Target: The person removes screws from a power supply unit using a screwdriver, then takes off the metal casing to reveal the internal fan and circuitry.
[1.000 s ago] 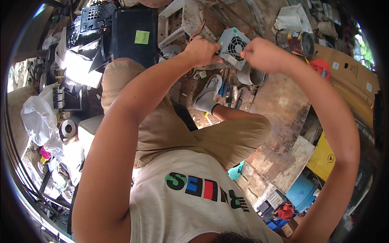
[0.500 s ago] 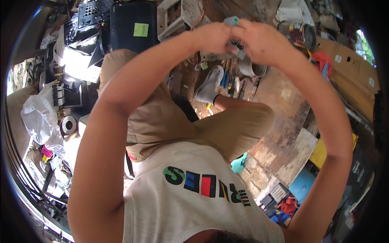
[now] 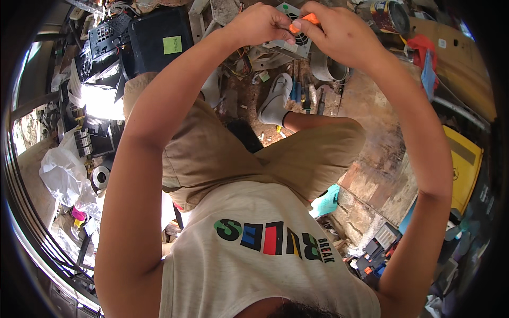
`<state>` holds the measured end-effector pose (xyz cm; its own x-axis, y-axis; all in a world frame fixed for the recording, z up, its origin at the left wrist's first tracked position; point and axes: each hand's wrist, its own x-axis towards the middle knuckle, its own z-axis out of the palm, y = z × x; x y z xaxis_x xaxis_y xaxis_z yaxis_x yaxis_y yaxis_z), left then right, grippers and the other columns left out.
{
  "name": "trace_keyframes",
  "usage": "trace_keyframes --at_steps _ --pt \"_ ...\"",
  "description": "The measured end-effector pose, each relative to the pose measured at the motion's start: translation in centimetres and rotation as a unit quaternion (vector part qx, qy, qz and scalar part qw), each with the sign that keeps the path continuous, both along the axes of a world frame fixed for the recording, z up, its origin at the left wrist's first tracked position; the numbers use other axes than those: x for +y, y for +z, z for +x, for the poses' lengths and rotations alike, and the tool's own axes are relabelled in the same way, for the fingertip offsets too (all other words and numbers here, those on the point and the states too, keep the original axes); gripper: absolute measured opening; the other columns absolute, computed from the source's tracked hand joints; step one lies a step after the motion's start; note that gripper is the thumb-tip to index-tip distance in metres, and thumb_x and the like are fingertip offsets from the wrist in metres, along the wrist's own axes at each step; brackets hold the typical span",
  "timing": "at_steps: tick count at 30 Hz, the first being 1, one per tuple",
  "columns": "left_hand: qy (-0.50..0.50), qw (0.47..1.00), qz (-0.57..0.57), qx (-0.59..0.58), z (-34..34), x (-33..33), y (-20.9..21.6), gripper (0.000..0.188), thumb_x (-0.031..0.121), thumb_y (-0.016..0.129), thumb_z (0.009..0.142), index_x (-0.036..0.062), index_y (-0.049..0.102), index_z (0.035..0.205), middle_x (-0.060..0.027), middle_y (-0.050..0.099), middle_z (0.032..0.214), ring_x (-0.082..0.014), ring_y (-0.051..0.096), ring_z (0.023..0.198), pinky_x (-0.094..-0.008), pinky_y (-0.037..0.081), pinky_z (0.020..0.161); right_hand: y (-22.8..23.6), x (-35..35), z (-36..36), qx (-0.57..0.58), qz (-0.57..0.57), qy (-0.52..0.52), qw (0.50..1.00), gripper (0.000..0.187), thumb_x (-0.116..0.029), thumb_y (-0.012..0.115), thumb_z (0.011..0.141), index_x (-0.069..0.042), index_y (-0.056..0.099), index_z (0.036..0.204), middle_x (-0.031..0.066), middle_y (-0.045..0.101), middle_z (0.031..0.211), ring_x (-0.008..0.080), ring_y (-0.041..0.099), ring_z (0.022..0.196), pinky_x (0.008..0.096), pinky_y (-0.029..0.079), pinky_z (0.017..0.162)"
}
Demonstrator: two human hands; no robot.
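Right hand (image 3: 342, 34) was closed on an orange-handled hand tool (image 3: 309, 21), thumb along the handle; tool type unclear. Left hand (image 3: 262, 24) had fingers bent close to the tool's front end; couldn't tell whether they pinched it, the casing or a small part. Grey power supply unit (image 3: 303, 49) was directly behind and below both hands, its fan grille (image 3: 301, 38) partly covered; support underneath not clear.

Likeliest failure: tool slipping under off-line force and jabbing the left fingertips or the grille. Without a firm brace, the casing could twist or tip, perhaps toward the sandaled foot (image 3: 274, 98). Tangled wires (image 3: 241, 62) left of the unit could snag. Any small part dropped could get lost among the row of hand tools (image 3: 298, 90) or in the open grey cylinder (image 3: 324, 68) nearby.
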<state>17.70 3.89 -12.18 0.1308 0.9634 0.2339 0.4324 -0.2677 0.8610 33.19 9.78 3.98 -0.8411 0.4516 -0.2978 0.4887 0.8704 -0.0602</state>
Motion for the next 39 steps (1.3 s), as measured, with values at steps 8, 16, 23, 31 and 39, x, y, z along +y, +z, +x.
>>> trace_keyframes --at_steps 8,16,23,31,39 --pt "-0.032 0.998 0.017 0.041 -0.2 0.6 -1.4 0.021 0.026 0.079 0.082 0.0139 0.077 0.100 -0.0067 0.075 0.086 -0.0237 0.071 0.076 -0.0387 0.054 0.070 -0.2 0.3 0.5 0.101 -0.064 0.127 0.985 0.026 -0.020 0.062 0.087 -0.004 0.061 0.108 0.0164 0.060 0.117 0.0396 0.063 0.097 0.0459 0.051 0.083" --pt "0.050 0.989 -0.075 0.119 0.7 -0.1 1.1 0.022 0.029 0.080 0.081 0.0146 0.078 0.098 -0.0053 0.076 0.087 -0.0218 0.071 0.077 -0.0376 0.054 0.071 -0.2 -0.1 0.6 0.038 -0.029 -0.001 0.999 0.026 -0.023 0.060 0.091 -0.004 0.062 0.108 0.0159 0.065 0.103 0.0379 0.064 0.098 0.0458 0.052 0.080" --pt "-0.029 0.999 -0.027 0.023 -0.1 0.8 -1.5 0.030 0.035 0.085 0.074 0.0129 0.076 0.093 -0.0028 0.075 0.083 -0.0196 0.071 0.077 -0.0347 0.054 0.071 -0.6 0.6 1.8 0.158 -0.088 0.119 0.976 0.025 -0.019 0.062 0.089 -0.004 0.061 0.109 0.0174 0.065 0.107 0.0375 0.064 0.097 0.0461 0.051 0.082" --pt "0.031 0.999 -0.022 0.037 0.5 0.8 -2.2 0.027 0.030 0.084 0.076 0.0136 0.076 0.095 -0.0037 0.074 0.083 -0.0198 0.071 0.080 -0.0343 0.055 0.072 -0.4 -0.1 1.3 0.093 -0.032 -0.031 0.995 0.020 -0.018 0.061 0.088 -0.005 0.063 0.103 0.0148 0.067 0.101 0.0366 0.065 0.095 0.0462 0.052 0.078" --pt "-0.025 0.997 -0.074 0.029 -0.1 0.6 -1.4 0.028 0.030 0.086 0.073 0.0111 0.076 0.092 -0.0040 0.074 0.082 -0.0194 0.070 0.078 -0.0341 0.055 0.073 -0.7 0.1 1.7 0.213 -0.099 0.084 0.968 0.022 -0.021 0.064 0.088 -0.006 0.063 0.105 0.0128 0.067 0.098 0.0358 0.065 0.095 0.0430 0.053 0.080"
